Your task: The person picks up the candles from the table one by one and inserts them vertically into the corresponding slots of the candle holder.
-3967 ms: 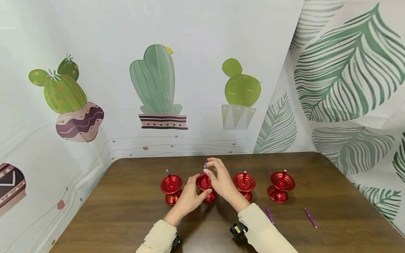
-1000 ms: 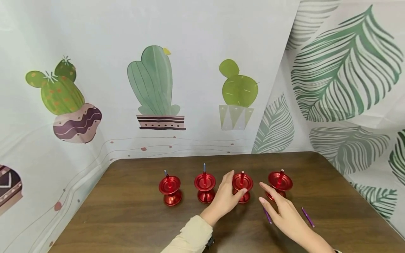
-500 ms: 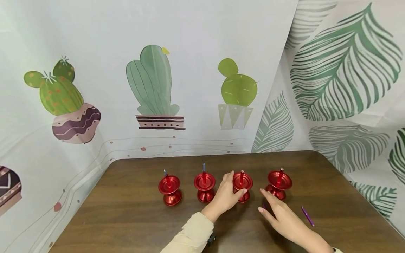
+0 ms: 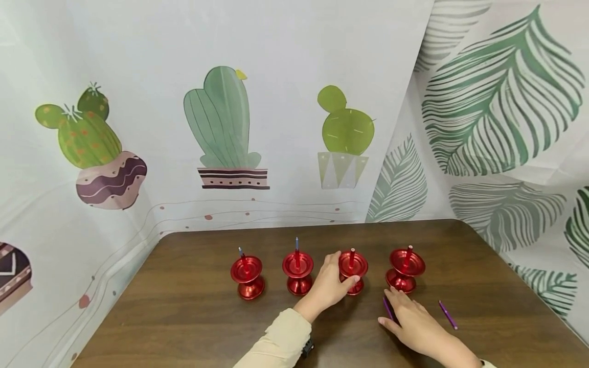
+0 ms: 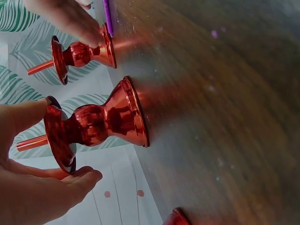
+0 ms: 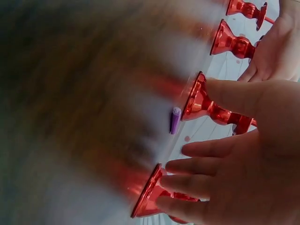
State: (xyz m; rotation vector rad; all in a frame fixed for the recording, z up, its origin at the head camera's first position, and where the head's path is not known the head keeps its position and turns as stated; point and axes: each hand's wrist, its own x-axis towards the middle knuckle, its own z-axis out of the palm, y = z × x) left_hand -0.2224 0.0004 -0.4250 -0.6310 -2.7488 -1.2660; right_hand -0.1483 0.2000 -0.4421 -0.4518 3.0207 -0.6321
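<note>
My left hand (image 4: 325,286) holds the third red metal candle holder (image 4: 359,265) by its dish, thumb on one side and fingertips on the other. In the left wrist view this candlestick (image 5: 91,125) stands on its base with a red tube rising from the dish. My right hand (image 4: 416,324) is low over the table, fingers extended on either side of a thin purple candle (image 4: 387,307). In the right wrist view, the candle (image 6: 175,120) lies between thumb and fingers, with a gap on both sides.
Two holders at left carry thin blue candles, one (image 4: 246,269) tilted and one (image 4: 297,245) upright. A fourth holder (image 4: 406,264) stands beyond the right hand. Another purple candle (image 4: 448,314) lies on the brown table (image 4: 184,317) at right. A patterned cloth (image 4: 285,128) hangs behind.
Since the oldest frame, both hands have moved right from the second holder, which now carries its blue candle upright. Lately the right hand lowered toward the nearer purple candle; the left stayed at the third holder.
</note>
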